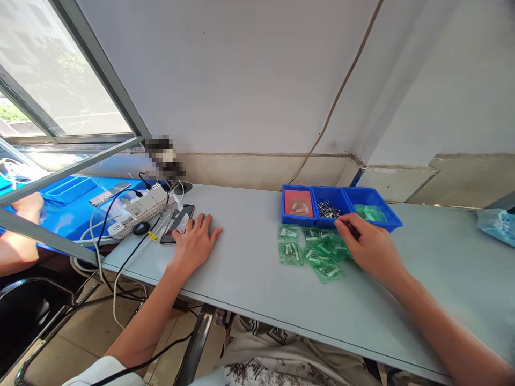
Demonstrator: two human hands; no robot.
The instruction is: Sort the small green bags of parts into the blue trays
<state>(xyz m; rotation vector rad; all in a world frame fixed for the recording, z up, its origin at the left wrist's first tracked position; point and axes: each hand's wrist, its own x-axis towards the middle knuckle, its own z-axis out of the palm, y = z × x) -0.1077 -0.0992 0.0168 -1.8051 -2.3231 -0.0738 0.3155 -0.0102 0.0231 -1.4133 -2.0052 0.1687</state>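
Observation:
My left hand point(196, 242) lies with its fingers spread on the grey table, partly over a dark smartphone point(176, 225). Just in front of the blue bins, my right hand point(365, 240) is closed in a pinch; whatever it may hold is hidden. Below and beside it lie several small green plastic packets point(322, 252) with light and dark slim pieces inside. The middle blue bin point(332, 201) holds loose metal pins or screws point(328, 209). A red piece with a small clear packet point(300, 207) fills the left bin, and a green packet point(369, 212) lies in the right one.
A white power strip point(140, 212) with cables crowds the table's left end, beside a metal frame point(72, 161). Beyond it, another person's arm point(20, 246) rests by a blue-covered table point(72, 206). A light-blue plastic bag point(497, 226) lies at far right.

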